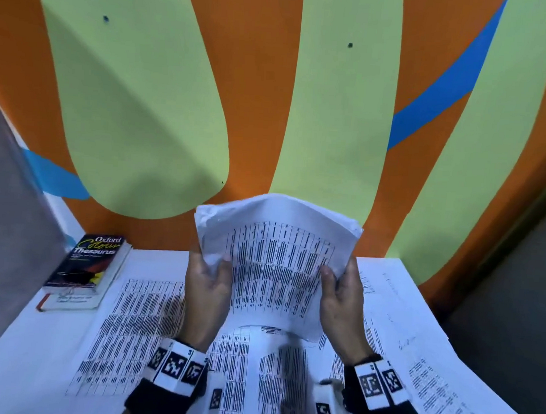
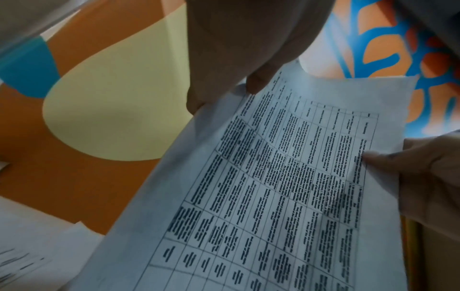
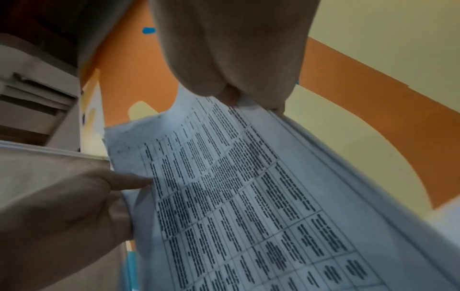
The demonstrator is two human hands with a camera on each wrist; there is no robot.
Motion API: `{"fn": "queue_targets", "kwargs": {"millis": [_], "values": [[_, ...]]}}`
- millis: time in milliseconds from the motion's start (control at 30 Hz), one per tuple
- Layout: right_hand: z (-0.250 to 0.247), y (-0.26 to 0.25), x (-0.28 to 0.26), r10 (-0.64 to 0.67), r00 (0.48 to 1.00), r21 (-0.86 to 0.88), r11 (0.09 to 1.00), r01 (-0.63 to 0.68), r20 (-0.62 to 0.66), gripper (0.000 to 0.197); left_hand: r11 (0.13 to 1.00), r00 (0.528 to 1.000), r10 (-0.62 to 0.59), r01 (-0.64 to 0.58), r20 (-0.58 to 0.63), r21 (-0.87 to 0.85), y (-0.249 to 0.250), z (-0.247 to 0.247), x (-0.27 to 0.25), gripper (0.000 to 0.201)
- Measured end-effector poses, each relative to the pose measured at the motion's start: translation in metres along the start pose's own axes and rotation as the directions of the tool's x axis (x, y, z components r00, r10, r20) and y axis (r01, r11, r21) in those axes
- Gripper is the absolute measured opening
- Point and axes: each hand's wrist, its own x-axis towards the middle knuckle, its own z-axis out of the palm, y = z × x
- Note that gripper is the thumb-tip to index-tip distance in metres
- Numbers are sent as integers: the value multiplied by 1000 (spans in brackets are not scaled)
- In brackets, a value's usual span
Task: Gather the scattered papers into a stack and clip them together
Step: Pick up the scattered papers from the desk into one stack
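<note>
A stack of white printed sheets (image 1: 276,261) with dense tables stands upright above the table, bowed at its top. My left hand (image 1: 208,278) grips its left edge, thumb on the front. My right hand (image 1: 340,286) grips its right edge the same way. The left wrist view shows the stack (image 2: 286,187) with my left hand (image 2: 224,82) at its top and my right hand (image 2: 403,163) pinching the far side. The right wrist view shows the stack (image 3: 248,196) between my right hand (image 3: 236,98) and my left hand (image 3: 99,189). More printed sheets (image 1: 136,329) lie flat beneath. No clip can be made out.
A white table (image 1: 23,345) stands against an orange, green and blue wall. A thesaurus book (image 1: 86,265) lies on another book at the back left. Loose sheets (image 1: 417,337) overhang the table's right side. A grey panel (image 1: 5,222) rises at the left.
</note>
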Motion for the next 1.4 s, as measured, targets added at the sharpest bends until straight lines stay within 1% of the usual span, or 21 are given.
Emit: {"fn": "queue_targets", "kwargs": {"millis": [67,133,233,300,333,400,467,533,567,667,733,767,867,933,967,1067,1200,1233,1267,1300,1400], "values": [[0,-10,4,-40,999,22,999,41,-25,31,1000,1000,7,-7,-21,-2,3,-1,5,27],[0,-12,8,-33,999,63,997,34,-14,36,999,1000,8,-8,-16,33,2,-4,9,30],[1,2,9,48,998,-72,996,-46,32,41,988,997,-70,65,30,138,-8,-5,10,27],[1,10,6,95,994,-107,990,-90,46,26,980,995,-89,80,43,180,-13,-3,6,28],[1,10,4,92,995,-109,990,-88,30,17,979,996,-83,74,43,190,-14,-2,5,32],[1,3,5,35,999,-75,997,-36,-15,8,983,998,-63,59,19,173,-9,-2,5,26],[0,-3,6,1,1000,-1,1000,-1,-9,20,991,999,-49,48,11,126,-8,-4,6,21],[1,1,4,55,998,0,998,-55,18,31,994,993,-87,82,77,69,-18,-8,8,33],[1,6,2,97,995,-30,995,-96,20,30,991,984,-132,127,122,42,-24,-12,8,37],[-2,22,-4,155,988,-75,985,-156,-23,18,969,937,-247,242,248,52,-32,-18,5,23],[-1,26,-1,166,985,-90,982,-169,-43,16,974,941,-204,168,271,152,-24,-18,3,15],[1,26,1,163,985,-98,981,-168,-53,16,976,953,-147,97,265,195,-21,-19,4,20],[12,31,1,165,982,-194,964,-181,-96,29,952,992,-9,-30,124,304,-14,-30,16,40],[26,36,-9,276,961,-295,916,-273,-30,42,927,998,65,-58,-6,371,-10,-47,27,54],[35,40,-18,345,937,-348,885,-310,43,46,927,994,79,-44,-78,372,-9,-55,33,55],[75,49,-48,471,840,-464,828,-315,271,54,932,951,146,-39,-274,362,-2,-82,47,34],[145,48,-70,544,717,-599,770,-220,436,67,869,898,261,-59,-354,490,12,-119,55,34],[161,40,-75,565,696,-651,737,-183,443,71,858,891,284,-72,-354,508,13,-127,55,33],[185,39,-82,563,713,-690,708,-154,418,74,852,881,301,-76,-365,519,13,-137,55,31],[204,38,-85,561,755,-735,659,-159,339,75,854,873,299,-65,-385,516,12,-145,55,31],[239,34,-84,616,755,-758,597,-261,226,64,860,846,300,-40,-441,509,7,-170,55,33]]}}
